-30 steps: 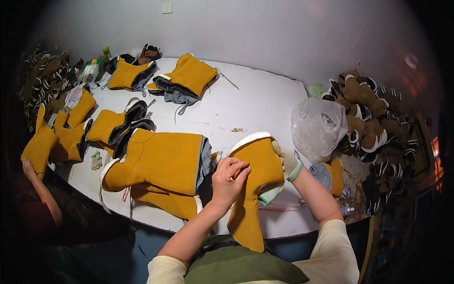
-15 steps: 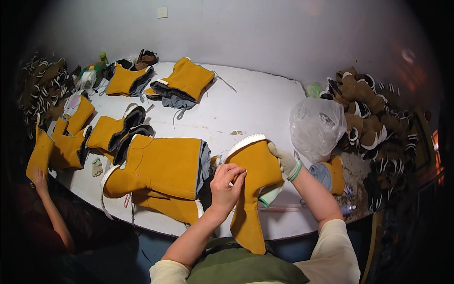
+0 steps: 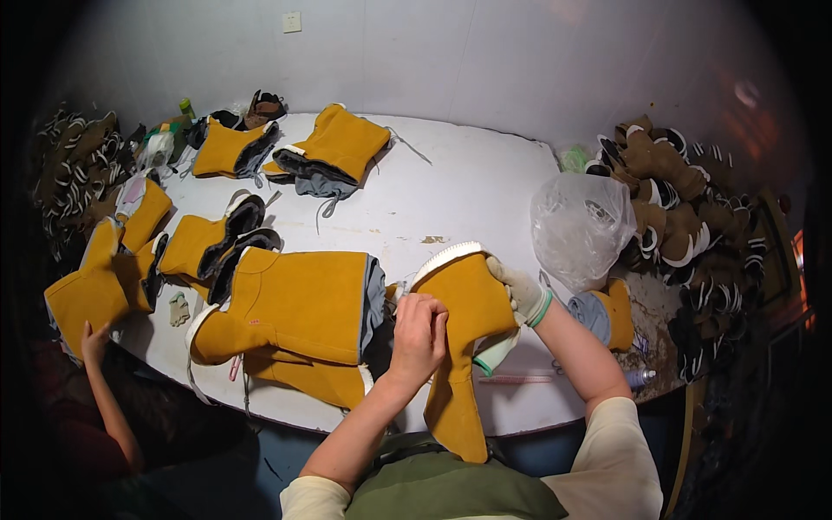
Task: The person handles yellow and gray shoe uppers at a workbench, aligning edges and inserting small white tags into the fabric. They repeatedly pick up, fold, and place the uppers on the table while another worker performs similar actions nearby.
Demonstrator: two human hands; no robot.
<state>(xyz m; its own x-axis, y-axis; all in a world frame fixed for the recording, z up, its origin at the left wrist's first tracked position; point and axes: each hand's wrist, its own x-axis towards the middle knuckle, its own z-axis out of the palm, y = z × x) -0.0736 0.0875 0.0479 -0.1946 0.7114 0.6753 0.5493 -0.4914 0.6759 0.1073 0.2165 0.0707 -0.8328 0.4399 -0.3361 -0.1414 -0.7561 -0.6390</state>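
In front of me stands a mustard-yellow boot upper (image 3: 465, 303), its white-stitched rim at the top and its shaft hanging past the table edge. My right hand (image 3: 523, 293), in a pale glove with a green cuff, grips its right side. My bare left hand (image 3: 418, 338) is at its left side, fingers pinched together; whatever they hold is hidden. Beneath the upper peeks a pale cloth with a green edge (image 3: 496, 354). Left of my left hand lies a larger pair of yellow boots (image 3: 299, 299) with grey lining.
More yellow boots (image 3: 338, 143) lie along the white table (image 3: 468, 191). At left, a co-worker's hand (image 3: 94, 342) holds another boot. A clear plastic bag (image 3: 581, 230), brown boot pieces (image 3: 663, 173), a pink stick (image 3: 517, 379) and a small bottle (image 3: 640, 379) are on the right.
My left hand has shifted slightly and turned, fingers drawn closer to the upper. My right hand keeps its grip. The co-worker's boot has turned and come further over the table.
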